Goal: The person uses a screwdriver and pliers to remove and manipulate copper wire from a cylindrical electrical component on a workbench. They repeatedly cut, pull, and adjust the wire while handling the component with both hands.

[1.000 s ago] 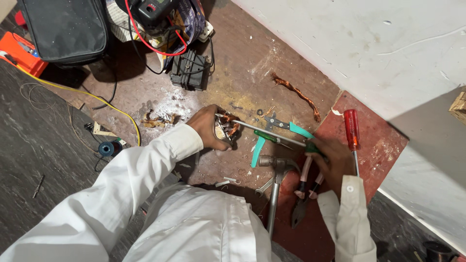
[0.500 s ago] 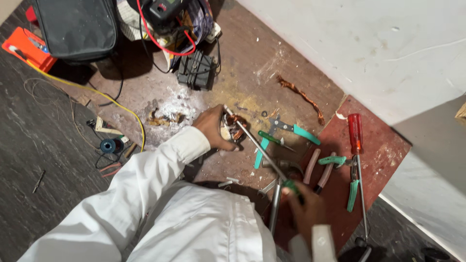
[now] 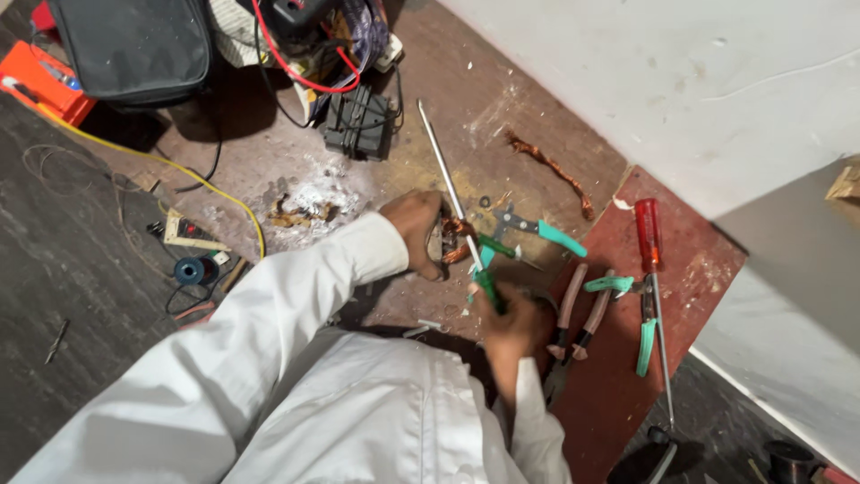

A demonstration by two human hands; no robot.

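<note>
My left hand [image 3: 414, 229] presses a small metal part wound with copper wire [image 3: 455, 235] against the brown floor. Just below it, my right hand [image 3: 512, 319] grips the green handle of a long thin screwdriver [image 3: 448, 193]. The steel shaft runs past the wound part and points up and away toward the black block [image 3: 358, 122]. Both white sleeves reach in from the bottom of the view.
Green-handled pliers [image 3: 540, 229], brown-handled pliers [image 3: 573, 314], green-handled cutters [image 3: 641, 315] and a red-handled screwdriver [image 3: 648, 238] lie to the right, mostly on a red board [image 3: 699, 269]. A copper strand [image 3: 550, 170], black bag [image 3: 134, 45], orange box [image 3: 40, 82] and blue spool [image 3: 190, 270] lie around.
My right hand came from the tools on the right to just below the left hand. The long screwdriver swung from lying sideways to pointing away from me. The left hand stayed on the wound part.
</note>
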